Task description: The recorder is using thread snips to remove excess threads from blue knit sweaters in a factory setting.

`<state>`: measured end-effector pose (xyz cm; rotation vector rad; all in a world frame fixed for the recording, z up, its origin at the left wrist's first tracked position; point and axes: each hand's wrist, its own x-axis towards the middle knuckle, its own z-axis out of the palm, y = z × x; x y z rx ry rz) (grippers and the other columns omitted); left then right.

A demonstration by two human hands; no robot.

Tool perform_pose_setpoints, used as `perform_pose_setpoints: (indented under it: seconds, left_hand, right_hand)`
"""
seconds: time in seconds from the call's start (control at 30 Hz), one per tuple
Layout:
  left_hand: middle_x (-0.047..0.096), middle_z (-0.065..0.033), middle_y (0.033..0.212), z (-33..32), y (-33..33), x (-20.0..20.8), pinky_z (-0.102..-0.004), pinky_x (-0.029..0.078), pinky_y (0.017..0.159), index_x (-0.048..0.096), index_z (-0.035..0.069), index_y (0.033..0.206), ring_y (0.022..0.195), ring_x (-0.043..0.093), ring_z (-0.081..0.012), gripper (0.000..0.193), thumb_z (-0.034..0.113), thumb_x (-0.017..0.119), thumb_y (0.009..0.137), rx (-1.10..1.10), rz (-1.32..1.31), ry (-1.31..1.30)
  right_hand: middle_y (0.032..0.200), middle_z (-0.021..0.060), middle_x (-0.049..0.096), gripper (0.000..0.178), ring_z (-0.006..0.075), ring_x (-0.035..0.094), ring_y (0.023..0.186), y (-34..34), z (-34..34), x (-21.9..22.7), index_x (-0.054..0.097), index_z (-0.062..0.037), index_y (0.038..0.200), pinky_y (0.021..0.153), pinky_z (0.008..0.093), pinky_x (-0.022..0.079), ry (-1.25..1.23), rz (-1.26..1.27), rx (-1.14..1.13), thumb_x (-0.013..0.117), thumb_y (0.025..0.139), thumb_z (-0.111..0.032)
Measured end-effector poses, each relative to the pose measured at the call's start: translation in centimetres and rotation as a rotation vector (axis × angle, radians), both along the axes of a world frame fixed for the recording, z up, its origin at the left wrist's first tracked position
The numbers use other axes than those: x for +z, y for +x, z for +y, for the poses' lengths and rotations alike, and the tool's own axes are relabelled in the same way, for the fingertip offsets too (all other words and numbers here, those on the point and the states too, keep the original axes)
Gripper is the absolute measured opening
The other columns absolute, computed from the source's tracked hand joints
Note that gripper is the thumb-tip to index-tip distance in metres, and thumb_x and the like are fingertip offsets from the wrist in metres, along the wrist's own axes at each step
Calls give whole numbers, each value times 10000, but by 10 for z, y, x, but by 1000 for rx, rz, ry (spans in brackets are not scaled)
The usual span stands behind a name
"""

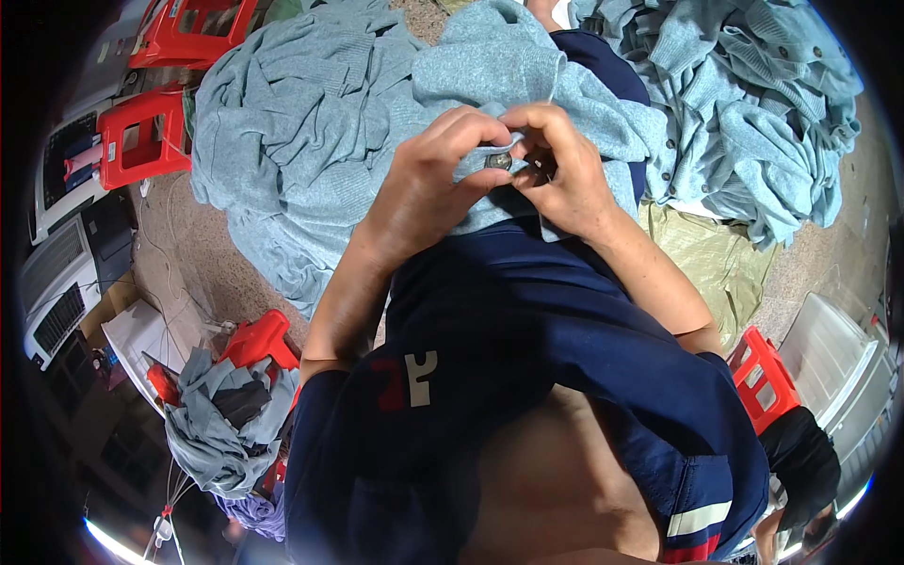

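Note:
A light blue-grey knit cardigan lies across my lap, part of its edge raised between my hands. My left hand pinches that edge between thumb and fingers, right beside a dark round button. Close against it, my right hand is closed, its thumb and index finger gripping the same fold of knit. Its other fingers curl under, and whether they hold something small cannot be made out.
Heaps of similar knitwear lie at the left, with more buttoned cardigans on a yellowish sheet at the right. Red stools stand around. Garments are piled lower left. Another person's dark clothing shows lower right.

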<state>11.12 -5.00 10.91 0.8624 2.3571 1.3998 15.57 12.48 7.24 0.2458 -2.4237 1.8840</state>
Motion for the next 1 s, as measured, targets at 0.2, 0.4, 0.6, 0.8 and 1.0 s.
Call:
perform_pose_setpoints:
  seconds: [0.2,0.4,0.6,0.8,1.0]
  left_hand:
    - [628,-104,924,2,6,-8,-304,514,726,605,13,984,846,635,-232,321,101,776,727,78,121,-32]
    - [580,-89,784,-7,6,-18,-330,482,613,601,32,861,710,605,-270,263,242,734,777,4,213,-266]
    - [497,-61,678,3,8,-26,-361,444,563,549,74,723,631,563,-249,200,200,697,771,-4,568,-370]
    - [537,-61,710,-18,-1,-52,-334,441,633,584,63,782,686,569,-243,151,164,694,753,-6,564,-336]
    - [604,-18,819,-70,-5,-53,-325,399,778,640,89,850,859,561,-217,161,201,721,767,-32,210,-346]
  right_hand:
    - [806,53,603,234,171,605,702,-1,2,-13,576,-28,851,570,287,461,1,38,15,715,693,73]
    - [802,52,603,206,150,598,690,2,3,-18,583,-25,794,552,266,443,-6,90,-24,694,681,107]
    - [832,83,585,231,216,603,722,-1,4,-11,573,-25,841,584,304,466,49,83,-46,651,682,124]
    - [921,120,541,268,330,595,856,7,32,-3,549,-33,899,712,408,502,476,10,20,665,673,54]
    - [855,108,590,257,295,599,845,31,84,-5,595,-22,904,722,365,491,494,-138,80,684,673,44]
